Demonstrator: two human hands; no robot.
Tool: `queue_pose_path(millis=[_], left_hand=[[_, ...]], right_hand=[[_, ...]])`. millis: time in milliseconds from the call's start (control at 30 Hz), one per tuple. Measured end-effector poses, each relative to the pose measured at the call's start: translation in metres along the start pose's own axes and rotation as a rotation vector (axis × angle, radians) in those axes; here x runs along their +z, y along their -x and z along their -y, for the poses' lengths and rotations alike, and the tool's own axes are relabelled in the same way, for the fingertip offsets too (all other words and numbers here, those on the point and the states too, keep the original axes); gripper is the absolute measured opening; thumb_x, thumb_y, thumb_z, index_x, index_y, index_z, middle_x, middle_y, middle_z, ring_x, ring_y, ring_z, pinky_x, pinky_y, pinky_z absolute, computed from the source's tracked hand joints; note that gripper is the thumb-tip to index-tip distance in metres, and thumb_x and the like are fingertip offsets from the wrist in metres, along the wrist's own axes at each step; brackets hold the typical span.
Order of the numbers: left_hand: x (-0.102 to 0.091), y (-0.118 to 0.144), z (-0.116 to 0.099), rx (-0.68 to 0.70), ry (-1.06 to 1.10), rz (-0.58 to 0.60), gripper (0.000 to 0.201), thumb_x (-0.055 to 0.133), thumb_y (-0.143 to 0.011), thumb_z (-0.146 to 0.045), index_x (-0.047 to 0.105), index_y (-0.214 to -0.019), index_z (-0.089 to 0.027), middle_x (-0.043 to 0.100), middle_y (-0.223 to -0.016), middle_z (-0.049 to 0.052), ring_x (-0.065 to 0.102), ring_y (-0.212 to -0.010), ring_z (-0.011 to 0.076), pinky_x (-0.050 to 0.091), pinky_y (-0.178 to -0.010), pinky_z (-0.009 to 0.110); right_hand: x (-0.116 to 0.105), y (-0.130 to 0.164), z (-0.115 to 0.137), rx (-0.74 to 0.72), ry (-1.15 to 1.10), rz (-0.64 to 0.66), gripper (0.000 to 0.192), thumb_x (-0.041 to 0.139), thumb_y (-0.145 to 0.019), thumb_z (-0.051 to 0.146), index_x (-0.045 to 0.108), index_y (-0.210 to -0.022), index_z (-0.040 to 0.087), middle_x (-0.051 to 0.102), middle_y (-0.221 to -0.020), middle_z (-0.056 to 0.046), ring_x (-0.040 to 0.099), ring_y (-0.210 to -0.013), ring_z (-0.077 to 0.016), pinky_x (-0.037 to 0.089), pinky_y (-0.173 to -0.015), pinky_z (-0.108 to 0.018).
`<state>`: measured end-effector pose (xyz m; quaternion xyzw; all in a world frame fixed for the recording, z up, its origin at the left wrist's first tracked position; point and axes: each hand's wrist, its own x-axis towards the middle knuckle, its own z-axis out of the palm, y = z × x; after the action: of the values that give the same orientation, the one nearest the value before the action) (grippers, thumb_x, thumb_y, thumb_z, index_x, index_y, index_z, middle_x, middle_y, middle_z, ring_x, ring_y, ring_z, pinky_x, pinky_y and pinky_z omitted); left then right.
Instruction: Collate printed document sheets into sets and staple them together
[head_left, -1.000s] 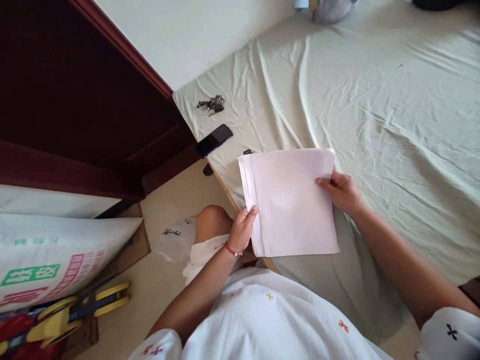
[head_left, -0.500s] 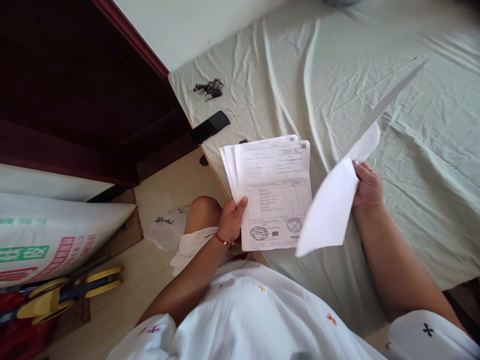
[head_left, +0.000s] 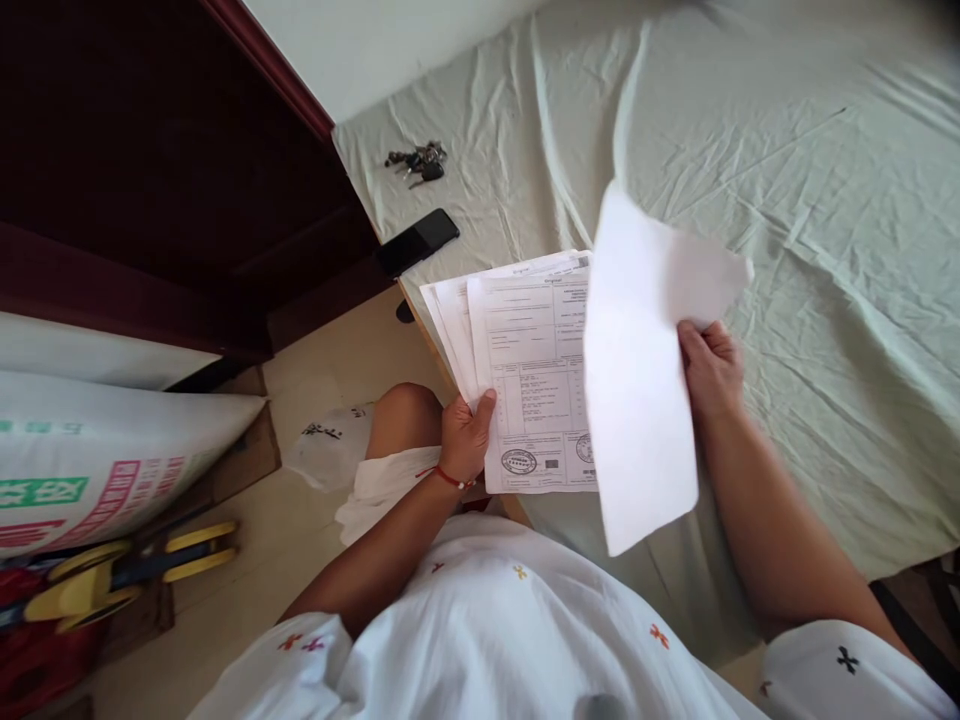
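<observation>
My left hand (head_left: 469, 435) grips a fanned stack of printed forms (head_left: 534, 390) by its left edge, the thumb lying on top. The top form carries a table, lines of small text and round stamps near its bottom. My right hand (head_left: 712, 370) is closed on the right edge of some white paper (head_left: 645, 380), its blank side facing me. That paper is bent and covers the right part of the stack. Whether it is one sheet or more, I cannot tell.
A pale green cloth (head_left: 810, 400) covers the surface, with folds in it. Near its left edge lie a black phone (head_left: 418, 242) and a bunch of keys (head_left: 418, 162). On the floor are a printed sack (head_left: 112, 450), a yellow-wheeled object (head_left: 127, 575) and a clear plastic bag (head_left: 326, 450).
My right hand has moved slightly left, and its paper has swung left over the stack, turning its blank face towards me. My left hand still holds the forms.
</observation>
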<state>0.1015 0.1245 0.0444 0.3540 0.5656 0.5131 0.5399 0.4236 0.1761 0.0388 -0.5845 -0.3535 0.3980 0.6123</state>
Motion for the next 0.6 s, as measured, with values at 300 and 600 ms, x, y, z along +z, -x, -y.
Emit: queue_pose_path(millis=[300,600], left_hand=[[-0.005,-0.001,0.006,0.149,-0.178,-0.008,0.051,0.079,-0.084,-0.061,0.081,-0.111,-0.018,0.083,-0.113,0.010,0.074,-0.118,0.0324,0.057,-0.107,0.042],[-0.007,-0.001,0.004,0.157,-0.223,0.010,0.052,0.078,-0.085,-0.062,0.081,-0.109,-0.016,0.083,-0.110,0.010,0.075,-0.112,0.0315,0.056,-0.103,0.039]], right_hand=[[0.003,0.004,-0.001,-0.182,0.429,0.035,0.019,0.066,-0.094,0.041,0.064,-0.083,0.026,0.056,-0.071,0.002,0.046,-0.066,-0.0175,0.046,-0.073,-0.034],[0.002,0.011,0.005,0.024,0.176,0.346,0.032,0.080,-0.086,0.045,0.075,-0.109,0.023,0.070,-0.082,0.001,0.058,-0.065,-0.0148,0.047,-0.056,-0.026]])
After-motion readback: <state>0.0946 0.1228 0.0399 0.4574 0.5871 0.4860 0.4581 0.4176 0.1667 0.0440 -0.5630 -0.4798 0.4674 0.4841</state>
